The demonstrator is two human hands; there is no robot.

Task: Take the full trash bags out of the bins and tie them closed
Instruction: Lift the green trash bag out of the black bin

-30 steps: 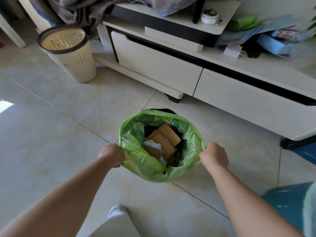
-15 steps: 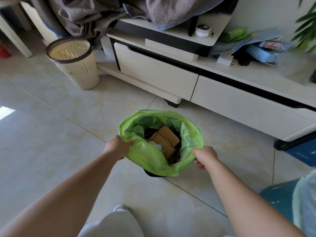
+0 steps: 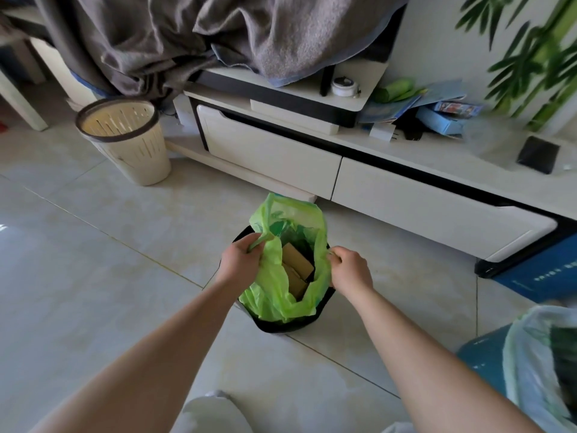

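Note:
A green trash bag (image 3: 274, 289) sits in a black bin (image 3: 287, 325) on the tiled floor in front of me. Brown cardboard pieces (image 3: 296, 267) show inside it. My left hand (image 3: 240, 260) grips the bag's left rim, bunched in its fingers. My right hand (image 3: 349, 270) pinches the right rim. The rim is off the bin's edge and pulled inward, and its far side stands up loose. The bin's black rim shows at the back left and along the near side.
A cream slotted bin (image 3: 125, 139) with no bag stands at the back left. A low white cabinet (image 3: 406, 195) runs behind, with grey cloth (image 3: 187, 35) draped over it. A blue bin (image 3: 487, 357) with a pale bag (image 3: 537, 364) is at the lower right.
Both hands have peeled the bag's rim off the bin and drawn it inward, narrowing the mouth. The black bin rim has become visible. My view has pulled back and up.

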